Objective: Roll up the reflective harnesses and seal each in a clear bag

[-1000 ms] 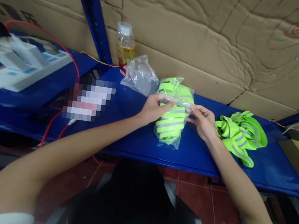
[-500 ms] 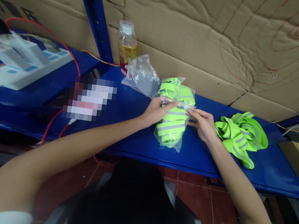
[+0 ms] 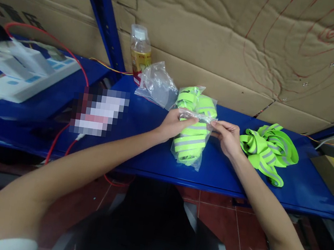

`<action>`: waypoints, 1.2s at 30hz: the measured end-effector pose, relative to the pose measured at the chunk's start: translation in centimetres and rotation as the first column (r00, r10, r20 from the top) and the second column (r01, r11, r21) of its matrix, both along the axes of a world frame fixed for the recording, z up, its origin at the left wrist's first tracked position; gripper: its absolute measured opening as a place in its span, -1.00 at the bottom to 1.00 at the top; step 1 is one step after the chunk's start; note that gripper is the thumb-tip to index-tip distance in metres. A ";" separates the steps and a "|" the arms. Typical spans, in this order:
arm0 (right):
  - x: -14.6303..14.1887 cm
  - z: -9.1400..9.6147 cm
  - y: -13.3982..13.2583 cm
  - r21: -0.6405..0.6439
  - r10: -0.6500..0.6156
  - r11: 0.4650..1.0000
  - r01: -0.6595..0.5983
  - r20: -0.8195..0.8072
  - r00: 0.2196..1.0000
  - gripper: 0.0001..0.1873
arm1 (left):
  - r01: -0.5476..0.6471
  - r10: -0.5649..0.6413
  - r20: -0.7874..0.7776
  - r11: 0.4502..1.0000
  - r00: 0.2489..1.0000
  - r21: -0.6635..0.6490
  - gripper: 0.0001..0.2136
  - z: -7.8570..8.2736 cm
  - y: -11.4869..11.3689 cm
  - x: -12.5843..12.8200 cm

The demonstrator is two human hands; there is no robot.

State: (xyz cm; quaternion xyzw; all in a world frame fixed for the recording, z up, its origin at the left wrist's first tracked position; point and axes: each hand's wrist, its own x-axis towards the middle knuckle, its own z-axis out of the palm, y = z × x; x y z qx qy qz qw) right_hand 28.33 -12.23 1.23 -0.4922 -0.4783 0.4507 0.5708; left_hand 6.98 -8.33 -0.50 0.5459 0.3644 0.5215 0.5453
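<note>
**Two hands pinch the top of a clear bag of neon straps**

The left hand (image 3: 171,123) is closed in a pinch, thumb and fingers gripping the top edge of a clear plastic bag (image 3: 191,141) at its left corner. The right hand (image 3: 227,137) pinches the same top edge at its right corner, fingers curled. The two hands are near each other, with the bag's mouth stretched between them.

The bag lies on a blue shelf (image 3: 151,147), its long axis running from the hands toward the shelf's near edge, tilted slightly left; the mouth points away from the person. It is transparent and crinkled, and packed with folded neon yellow-green straps that carry grey reflective stripes.

Just behind it sits a second filled bag (image 3: 191,97), and beside that an empty clear bag (image 3: 157,84). A bottle (image 3: 140,53) stands against the cardboard wall (image 3: 227,46). To the right of the right hand lies a loose pile of straps (image 3: 269,149).
</note>
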 end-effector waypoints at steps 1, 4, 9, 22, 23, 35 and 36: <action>0.0 0.0 0.0 -0.008 0.015 1.000 -0.016 -0.033 0.999 -0.81 | 0.003 -0.003 -0.002 1.000 1.000 0.005 -0.71 0.0 0.0 0.0; -0.2 0.3 0.0 -0.059 0.061 0.996 -0.068 -0.101 0.993 -0.76 | 0.011 -0.010 -0.023 0.999 1.000 0.047 -0.70 0.1 0.0 -0.1; -0.5 0.4 -0.1 -0.136 0.049 0.989 -0.056 -0.056 0.997 -0.62 | -0.002 0.005 -0.034 0.995 0.999 0.097 -0.74 0.3 -0.1 0.0; 0.7 0.7 0.1 0.052 -0.001 0.999 -0.003 0.073 0.997 -0.68 | -0.127 0.123 0.092 0.991 0.988 0.040 -0.64 0.1 0.4 -0.4; 0.6 0.8 0.1 0.039 0.005 0.999 -0.007 0.058 0.998 -0.67 | -0.131 0.126 0.082 0.990 0.989 0.056 -0.63 0.1 0.4 -0.4; 0.0 0.4 -0.2 -0.007 0.008 1.000 -0.007 0.062 0.998 -0.70 | -0.099 0.099 0.004 0.982 0.995 0.162 -0.64 0.4 0.5 -0.7; 0.1 0.5 -0.2 0.001 -0.003 1.000 0.003 0.072 0.997 -0.70 | -0.081 0.079 0.024 0.990 0.997 0.119 -0.64 0.6 0.5 -0.7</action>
